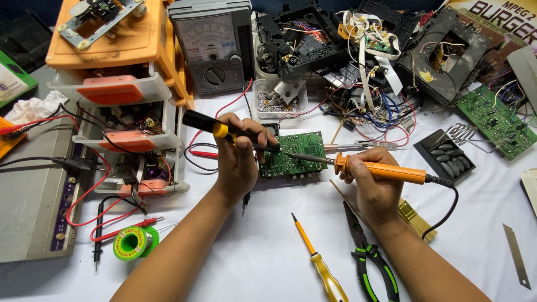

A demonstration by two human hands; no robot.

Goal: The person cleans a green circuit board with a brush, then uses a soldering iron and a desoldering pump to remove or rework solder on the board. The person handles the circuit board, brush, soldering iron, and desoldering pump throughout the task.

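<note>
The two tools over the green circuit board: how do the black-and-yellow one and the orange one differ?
The black-and-yellow tool is in the left hand and has no visible cord; the orange soldering iron is in the right hand and trails a black cord. Its handle is slimmer. Both tips meet over the green circuit board.

Green circuit board: rectangular, densely tracked, solder side up, lying roughly flat on the white table just beyond both hands, slightly tilted, near edge showing dark connectors.

Black-and-yellow desoldering pump: slim black barrel with yellow band, gripped in the left hand, angled down to the right, nozzle touching the board's left part.

Orange soldering iron: orange handle, flared collar, thin metal tip, black cord trailing right; held in the right hand, nearly level, tip pointing left and meeting the board close to the pump's nozzle.
</note>
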